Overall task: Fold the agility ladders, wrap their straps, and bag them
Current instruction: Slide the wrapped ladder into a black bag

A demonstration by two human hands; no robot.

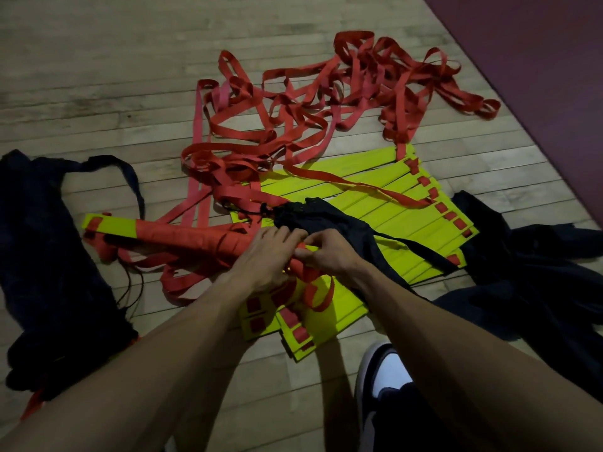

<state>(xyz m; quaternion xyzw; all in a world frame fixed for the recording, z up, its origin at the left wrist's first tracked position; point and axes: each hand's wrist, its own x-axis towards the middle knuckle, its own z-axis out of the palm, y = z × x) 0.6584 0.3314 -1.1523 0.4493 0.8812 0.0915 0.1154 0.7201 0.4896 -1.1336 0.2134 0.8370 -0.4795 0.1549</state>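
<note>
Between my grips, left (264, 256) and right (323, 252), I pinch the strap-wrapped bundle (182, 238), which extends left.

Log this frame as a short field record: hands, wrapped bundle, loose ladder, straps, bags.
left hand: grips wrapped bundle
right hand: pinches strap end at bundle
wrapped bundle: yellow rungs stacked, red strap wound round
loose rungs: fanned flat on floor
loose straps: tangled heap
black bag: lies across rungs
dark bag: far left
</note>
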